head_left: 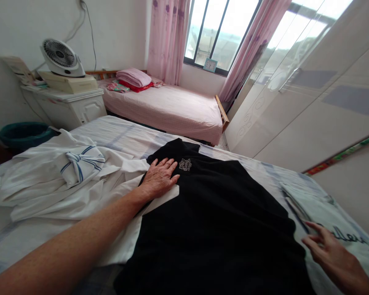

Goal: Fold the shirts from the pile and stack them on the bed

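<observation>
- The white wardrobe [295, 106] fills the far right, its glossy doors reflecting the window [223, 32].
- The near bed [123, 133], with a pale, blue-striped sheet, spreads across the scene under the clothes.
- The far bed [178, 106], covered in pink, stands below the window and the pink curtains [167, 41].
- A white cabinet [87, 108] stands at the far left, against the near side of the far bed's left end.
- The black shirt [215, 229] lies spread out in the middle of the near bed, its lower part running to the near edge of view.
- White clothes [39, 180] lie crumpled to its left, touching it.
- A pale green shirt [320, 205] with dark lettering lies on the right of the near bed.
- A dark green bin [26, 135] is at the left.
- A fan [60, 55] sits on a box [69, 84] on the cabinet.
- The left hand [160, 176] rests palm down on the upper left of the black shirt, fingers extended and a little spread, gripping nothing visible.
- The right hand [329, 248] is by the shirt's right edge, over the pale green shirt, thumb and forefinger close together; whether it pinches any cloth, I cannot tell.
- A blue-striped bow [80, 159] lies on the white clothes.
- A small clock [210, 64] stands at the window.
- A light emblem [185, 164] marks the black shirt, just right of the left hand.
</observation>
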`<control>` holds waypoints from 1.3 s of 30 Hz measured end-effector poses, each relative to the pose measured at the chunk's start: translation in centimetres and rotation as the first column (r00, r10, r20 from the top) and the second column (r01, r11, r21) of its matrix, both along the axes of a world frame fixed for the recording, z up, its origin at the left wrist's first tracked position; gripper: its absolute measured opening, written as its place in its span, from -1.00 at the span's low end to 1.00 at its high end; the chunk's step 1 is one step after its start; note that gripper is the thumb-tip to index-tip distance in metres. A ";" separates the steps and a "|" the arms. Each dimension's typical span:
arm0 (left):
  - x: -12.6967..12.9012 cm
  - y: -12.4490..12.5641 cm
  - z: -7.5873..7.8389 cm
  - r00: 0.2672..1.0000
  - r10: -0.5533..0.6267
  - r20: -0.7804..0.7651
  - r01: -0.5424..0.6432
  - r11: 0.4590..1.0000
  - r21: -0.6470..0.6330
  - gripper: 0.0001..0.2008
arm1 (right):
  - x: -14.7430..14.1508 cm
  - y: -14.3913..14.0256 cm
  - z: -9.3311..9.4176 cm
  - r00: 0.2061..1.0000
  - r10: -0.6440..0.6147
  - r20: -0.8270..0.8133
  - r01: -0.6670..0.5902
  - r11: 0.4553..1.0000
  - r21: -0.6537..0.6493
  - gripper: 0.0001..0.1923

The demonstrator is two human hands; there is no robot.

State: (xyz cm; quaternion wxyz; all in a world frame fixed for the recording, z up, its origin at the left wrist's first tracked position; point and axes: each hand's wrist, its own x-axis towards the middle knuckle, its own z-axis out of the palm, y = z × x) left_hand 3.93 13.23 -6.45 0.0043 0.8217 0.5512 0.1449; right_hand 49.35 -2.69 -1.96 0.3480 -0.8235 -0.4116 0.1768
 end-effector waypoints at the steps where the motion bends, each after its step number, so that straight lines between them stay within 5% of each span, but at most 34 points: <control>1: 0.0 0.0 0.0 1.000 -0.001 -0.001 0.001 1.000 0.002 -0.48 | 0.1 0.2 0.2 0.985 0.018 0.171 -0.013 0.999 -0.031 -0.70; 3: 0.0 0.0 0.0 1.000 -0.001 -0.008 0.001 1.000 0.006 -0.49 | -1.0 1.1 1.0 0.917 0.062 0.394 -0.047 0.998 -0.049 -0.69; 7: 0.0 -0.1 0.1 0.999 0.006 -0.032 -0.006 1.000 0.013 -0.49 | -7.8 4.9 3.4 0.883 0.317 0.346 -0.336 0.942 -0.006 -0.54; 11: 0.0 -0.2 0.3 0.998 -0.001 -0.055 0.003 1.000 0.025 -0.50 | -15.8 9.4 3.2 0.622 0.664 0.416 -0.708 0.703 -0.064 -0.44; 13: -0.1 -0.2 0.4 0.998 0.004 -0.065 -0.002 1.000 0.029 -0.51 | -18.3 11.2 1.7 0.491 0.760 0.427 -0.794 0.592 -0.139 -0.43; 15: -0.1 -0.2 0.4 0.997 0.007 -0.071 -0.005 1.000 0.030 -0.51 | -19.0 12.6 -0.3 0.425 0.803 0.418 -0.804 0.547 -0.233 -0.41; 17: 0.0 -0.2 0.4 0.998 0.006 -0.070 -0.004 1.000 0.031 -0.50 | -17.8 13.5 -2.3 0.441 0.788 0.430 -0.746 0.588 -0.312 -0.39; 19: 0.0 -0.2 0.4 0.998 0.003 -0.068 -0.001 1.000 0.029 -0.50 | -15.1 14.1 -3.9 0.518 0.696 0.497 -0.625 0.705 -0.336 -0.37; 21: 0.0 -0.2 0.4 0.998 0.002 -0.066 0.000 1.000 0.028 -0.50 | -11.8 14.3 -4.9 0.589 0.568 0.574 -0.494 0.816 -0.300 -0.36; 27: -0.1 -0.2 0.4 0.997 -0.007 -0.075 0.009 0.999 0.032 -0.50 | -5.8 14.5 -5.4 0.786 0.253 0.563 -0.242 0.966 -0.097 -0.49; 31: -0.1 -0.3 0.6 0.995 -0.001 -0.102 0.005 0.999 0.038 -0.51 | -5.2 14.6 -5.2 0.822 0.100 0.561 -0.111 0.994 -0.013 -0.55; 39: 0.0 -0.3 0.8 0.990 -0.003 -0.138 0.008 0.999 0.033 -0.51 | -5.8 14.4 -5.1 0.788 0.121 0.604 -0.148 0.989 -0.005 -0.69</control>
